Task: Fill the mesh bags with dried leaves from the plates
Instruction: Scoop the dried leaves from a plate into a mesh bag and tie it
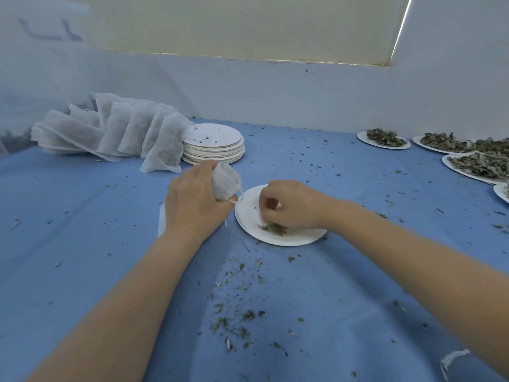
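We are gripping a mesh bag point(224, 180) in our left hand point(192, 199), fingers curled round its body, mouth tilting toward the plate point(248, 213) lying mid-table on the blue cloth point(82, 230). Our right hand point(289, 206) is resting on that plate, fingertips pinching together over the last leaves point(275, 229) near its front rim; whether any are actually held between them we cannot tell. We judge this to be the gathering step: the plate is nearly bare, so the bag is taking its final pinches. The next move is calling for a lift of the pinch across the plate's left rim to the bag's mouth, which must be held open, or crumbs will be joining the scatter already lying toward the front edge. Filled bags point(124, 133) are leaning in a row near the back left corner, just beside a stack of emptied plates point(213, 150). Full plates point(385, 137) are waiting along the right edge, toward the back.
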{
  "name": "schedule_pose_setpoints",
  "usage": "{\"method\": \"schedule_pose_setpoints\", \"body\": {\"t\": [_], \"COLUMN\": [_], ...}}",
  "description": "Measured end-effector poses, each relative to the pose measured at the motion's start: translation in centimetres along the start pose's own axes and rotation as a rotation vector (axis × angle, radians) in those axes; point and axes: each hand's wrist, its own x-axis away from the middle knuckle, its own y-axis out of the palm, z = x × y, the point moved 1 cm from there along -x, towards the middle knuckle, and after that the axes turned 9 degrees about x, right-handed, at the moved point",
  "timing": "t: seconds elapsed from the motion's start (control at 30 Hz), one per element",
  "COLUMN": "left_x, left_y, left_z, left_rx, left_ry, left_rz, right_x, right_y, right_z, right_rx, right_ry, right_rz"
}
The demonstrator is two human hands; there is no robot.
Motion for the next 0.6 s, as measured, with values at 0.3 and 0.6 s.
{"method": "schedule_pose_setpoints", "body": {"t": [0.3, 0.6], "left_x": [0.2, 0.4], "left_y": [0.3, 0.3], "left_z": [0.1, 0.4], "left_rx": [-0.043, -0.063], "left_ry": [0.047, 0.085], "left_rz": [-0.051, -0.095], "right_x": [1.5, 3.3], "right_y": [0.0, -1.1], "right_z": [0.7, 0.2], "right_rx": [-0.151, -0.112], "right_ry": [-0.018, 0.06], "right_rz": [0.008, -0.05]}}
